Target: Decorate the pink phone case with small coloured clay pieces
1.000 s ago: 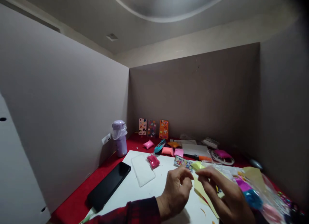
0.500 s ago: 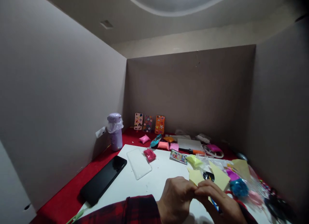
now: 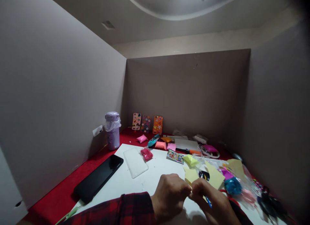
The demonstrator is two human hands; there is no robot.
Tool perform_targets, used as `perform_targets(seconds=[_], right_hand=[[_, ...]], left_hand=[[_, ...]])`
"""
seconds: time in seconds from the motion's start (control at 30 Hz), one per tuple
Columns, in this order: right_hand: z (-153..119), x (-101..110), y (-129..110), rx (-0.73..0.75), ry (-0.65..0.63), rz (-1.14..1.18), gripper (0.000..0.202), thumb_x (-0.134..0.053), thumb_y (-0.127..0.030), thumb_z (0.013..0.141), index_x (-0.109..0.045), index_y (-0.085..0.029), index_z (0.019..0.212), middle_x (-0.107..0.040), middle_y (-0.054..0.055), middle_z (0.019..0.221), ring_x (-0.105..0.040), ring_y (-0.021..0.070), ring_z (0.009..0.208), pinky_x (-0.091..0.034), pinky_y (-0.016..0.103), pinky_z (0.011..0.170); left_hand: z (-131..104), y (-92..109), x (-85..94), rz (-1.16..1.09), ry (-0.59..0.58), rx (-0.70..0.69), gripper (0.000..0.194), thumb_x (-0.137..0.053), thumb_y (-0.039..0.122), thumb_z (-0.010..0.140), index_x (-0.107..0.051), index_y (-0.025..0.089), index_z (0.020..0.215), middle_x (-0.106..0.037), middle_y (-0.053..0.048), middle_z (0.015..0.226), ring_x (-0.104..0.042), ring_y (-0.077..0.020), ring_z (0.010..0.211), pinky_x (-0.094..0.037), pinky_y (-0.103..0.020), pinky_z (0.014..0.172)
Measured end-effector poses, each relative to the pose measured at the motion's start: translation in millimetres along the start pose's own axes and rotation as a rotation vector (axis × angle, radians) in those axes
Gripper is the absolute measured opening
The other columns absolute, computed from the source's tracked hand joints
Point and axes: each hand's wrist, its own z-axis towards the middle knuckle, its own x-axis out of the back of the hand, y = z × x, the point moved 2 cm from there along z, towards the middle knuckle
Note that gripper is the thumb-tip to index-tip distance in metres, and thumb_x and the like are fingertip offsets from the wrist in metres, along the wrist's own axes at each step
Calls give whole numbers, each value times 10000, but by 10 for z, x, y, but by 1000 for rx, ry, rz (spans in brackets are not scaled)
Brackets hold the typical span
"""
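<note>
My left hand [image 3: 170, 194], in a red-and-black checked sleeve, is closed, with thumb and forefinger pinched together. Its fingertips meet those of my right hand [image 3: 210, 199], which is also pinched closed. A tiny pale bit shows where the fingertips join, too small to name. Just by the right hand's fingers a slim blue piece [image 3: 208, 202] is partly visible; I cannot tell whether it is held. Both hands hover over the white board [image 3: 116, 183]. Beyond them lie pale yellow paper sheets [image 3: 214, 176] with a small black item [image 3: 204, 175] on top.
On the board are a clear phone case [image 3: 135, 163], a red packet [image 3: 146, 154] and a black phone [image 3: 99, 178]. A purple bottle [image 3: 113, 134] stands at left. Decorated phone cases [image 3: 158, 124] lean at the back. Clay packets, blue clay [image 3: 232, 185] and wrappers crowd the right.
The view has swung slightly, so everything sits a little further left. My right fingers have curled in more, and both hands still meet at the fingertips.
</note>
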Motion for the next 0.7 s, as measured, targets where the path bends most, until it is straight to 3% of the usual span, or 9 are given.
perform_targets(seconds=[0.1,0.2,0.37,0.5,0.7], right_hand=[[25,33,-69,-104,-57,130,261,-475,-371,909,-495,-198,713,-524,-14,656,-492,129,596,-435,224,548],[60,35,-121,-225,-114,409,283,-541,-447,863,-507,-188,751,-479,-33,629,-443,116,564,-399,228,521],[86,-46,-52,-412,-52,846,340,-718,-461,715,-576,-153,706,-556,-19,580,-492,108,531,-362,224,504],[70,-93,59,-488,17,919,320,-786,-410,647,-635,-130,672,-627,14,569,-511,100,478,-356,219,471],[70,-71,36,-513,104,928,269,-802,-379,634,-692,-141,696,-631,6,539,-521,93,447,-368,200,438]], left_hand=[[10,22,17,-136,46,67,127,-569,121,723,-673,183,683,-624,-50,630,-539,-170,636,-382,-290,681],[14,53,4,-312,95,178,85,-611,168,716,-658,165,644,-625,-44,631,-548,-152,623,-406,-266,637],[28,48,-83,-620,118,382,113,-608,219,708,-616,129,641,-569,-6,540,-526,-110,494,-435,-227,493],[41,41,-117,-744,124,482,124,-636,236,687,-612,117,660,-580,-5,539,-537,-109,489,-441,-219,462],[52,50,-124,-796,119,514,118,-639,228,673,-603,116,684,-616,-19,571,-570,-121,506,-450,-224,460]])
